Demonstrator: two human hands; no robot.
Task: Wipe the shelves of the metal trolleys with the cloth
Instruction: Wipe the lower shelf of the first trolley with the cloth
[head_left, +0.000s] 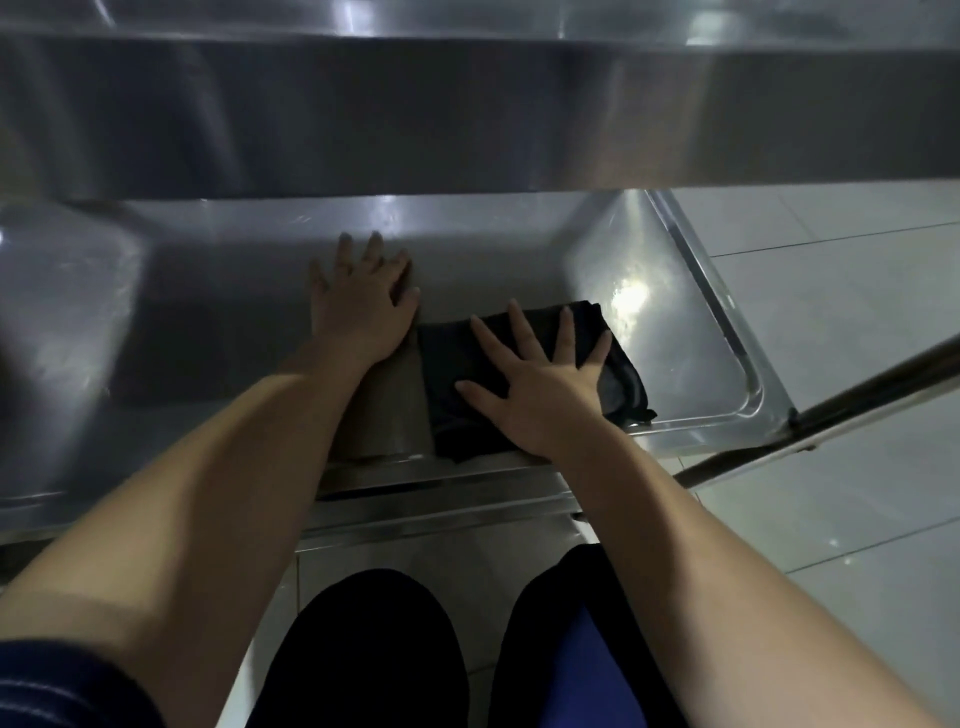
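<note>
A dark folded cloth (457, 353) lies flat on the lower steel shelf (691, 332) of a metal trolley, near the shelf's front edge. My right hand (540, 374) presses down on the cloth with fingers spread wide. My left hand (363, 301) rests flat on the bare shelf just left of the cloth, fingers apart, holding nothing. The upper shelf (467, 114) of the trolley overhangs the far part of the lower one.
The shelf has a raised rim and a rounded right corner (748, 384). A metal trolley bar (831, 405) runs diagonally at the right. Pale floor tiles (841, 270) lie beyond the shelf on the right. My knees (374, 649) in dark trousers are below the front edge.
</note>
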